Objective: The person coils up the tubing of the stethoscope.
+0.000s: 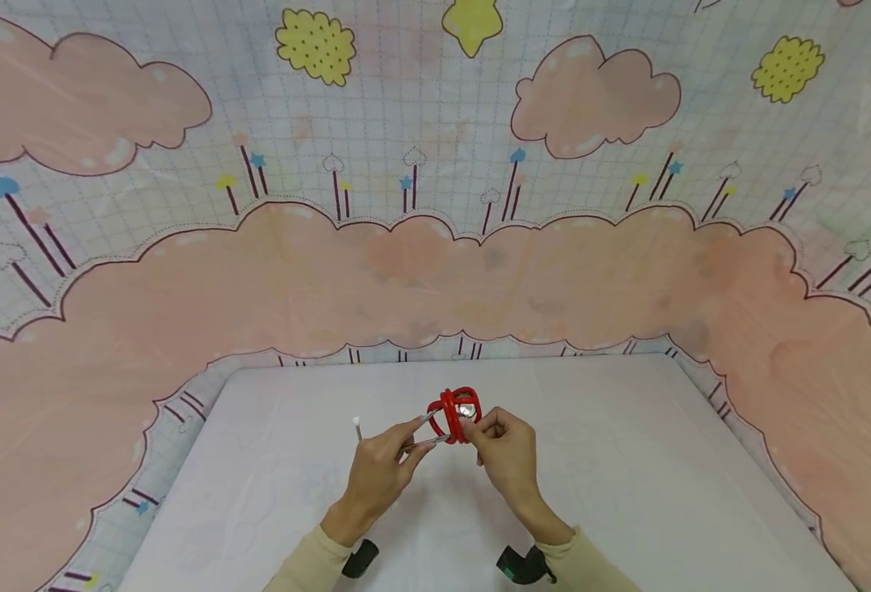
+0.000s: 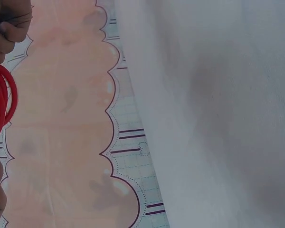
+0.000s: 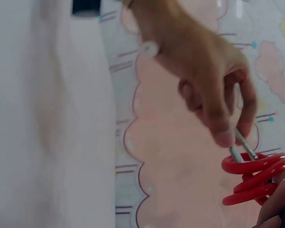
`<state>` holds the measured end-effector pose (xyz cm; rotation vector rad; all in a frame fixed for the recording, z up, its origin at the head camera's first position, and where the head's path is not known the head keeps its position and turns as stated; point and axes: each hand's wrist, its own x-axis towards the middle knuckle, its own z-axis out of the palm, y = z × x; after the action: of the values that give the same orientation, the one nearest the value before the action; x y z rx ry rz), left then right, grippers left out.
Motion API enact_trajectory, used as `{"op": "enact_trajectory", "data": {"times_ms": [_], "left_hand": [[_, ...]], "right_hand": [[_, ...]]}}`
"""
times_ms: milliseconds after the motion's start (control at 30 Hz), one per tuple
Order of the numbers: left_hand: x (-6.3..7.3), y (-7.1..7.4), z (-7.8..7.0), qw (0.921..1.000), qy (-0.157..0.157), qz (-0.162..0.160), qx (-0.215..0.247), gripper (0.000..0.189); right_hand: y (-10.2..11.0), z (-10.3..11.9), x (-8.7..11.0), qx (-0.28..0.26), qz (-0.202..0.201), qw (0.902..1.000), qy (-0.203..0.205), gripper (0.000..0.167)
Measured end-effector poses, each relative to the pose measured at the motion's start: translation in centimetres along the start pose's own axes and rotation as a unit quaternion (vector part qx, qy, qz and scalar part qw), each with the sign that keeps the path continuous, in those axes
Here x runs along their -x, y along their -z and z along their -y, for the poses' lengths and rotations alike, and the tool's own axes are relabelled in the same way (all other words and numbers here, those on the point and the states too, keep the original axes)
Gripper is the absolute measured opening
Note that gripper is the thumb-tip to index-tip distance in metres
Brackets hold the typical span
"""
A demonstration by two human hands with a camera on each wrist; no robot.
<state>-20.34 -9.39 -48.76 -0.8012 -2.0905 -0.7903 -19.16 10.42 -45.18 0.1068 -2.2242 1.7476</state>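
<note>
A red coil (image 1: 451, 415) of several thick, smooth loops is held up above the table between both hands. My left hand (image 1: 383, 464) pinches two thin metal prongs (image 3: 244, 147) between thumb and fingers, and their tips reach into the loops. A white knob (image 1: 357, 422) on a thin stem sticks out behind that hand. My right hand (image 1: 507, 452) grips the coil's right side, thumb and fingertip pressed together there. Beside the thumb, a shiny silver piece (image 1: 467, 409) shows inside the loops; its kind cannot be made out. In the left wrist view the coil is cut off at the edge.
A white-covered table (image 1: 257, 534) lies beneath the hands. Behind it hangs a patterned cloth (image 1: 435, 279) with clouds and stars. Dark wrist-worn devices (image 1: 521, 566) sit by both sleeves.
</note>
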Motion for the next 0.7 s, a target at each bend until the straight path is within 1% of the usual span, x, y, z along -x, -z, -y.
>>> {"op": "enact_trajectory", "data": {"times_ms": [67, 167, 200, 267, 333, 400, 467, 500, 700], "left_hand": [[0.0, -0.1, 0.0, 1.0000, 0.003, -0.001, 0.009, 0.042], [0.0, -0.1, 0.0, 0.9999, 0.000, -0.001, 0.015, 0.040], [0.1, -0.2, 0.0, 0.9999, 0.000, 0.002, 0.014, 0.040], [0.1, -0.2, -0.1, 0.9999, 0.001, 0.007, 0.012, 0.039], [0.2, -0.2, -0.2, 0.9999, 0.004, 0.013, 0.006, 0.039], [0.2, -0.3, -0.2, 0.9998, 0.009, 0.018, 0.001, 0.040], [0.3, -0.3, -0.3, 0.9997, 0.012, 0.020, -0.003, 0.040], [0.3, -0.3, -0.3, 0.9997, 0.013, 0.020, -0.003, 0.040], [0.2, -0.4, -0.2, 0.9998, 0.007, 0.018, -0.001, 0.040]], "right_hand": [[0.0, -0.2, -0.1, 0.002, -0.006, 0.9999, 0.014, 0.025], [-0.1, -0.4, -0.1, -0.002, -0.011, 0.9996, 0.025, 0.025], [-0.1, -0.5, -0.1, 0.001, -0.014, 0.9993, 0.034, 0.025], [-0.2, -0.8, -0.1, 0.022, -0.023, 0.9972, 0.068, 0.027], [-0.3, -1.1, -0.2, 0.058, -0.033, 0.9911, 0.114, 0.032], [-0.4, -1.3, -0.2, 0.093, -0.046, 0.9820, 0.158, 0.036], [-0.5, -1.5, -0.2, 0.117, -0.053, 0.9741, 0.186, 0.037], [-0.5, -1.5, -0.2, 0.121, -0.055, 0.9719, 0.194, 0.037], [-0.6, -1.6, -0.3, 0.119, -0.053, 0.9682, 0.214, 0.034]]}}
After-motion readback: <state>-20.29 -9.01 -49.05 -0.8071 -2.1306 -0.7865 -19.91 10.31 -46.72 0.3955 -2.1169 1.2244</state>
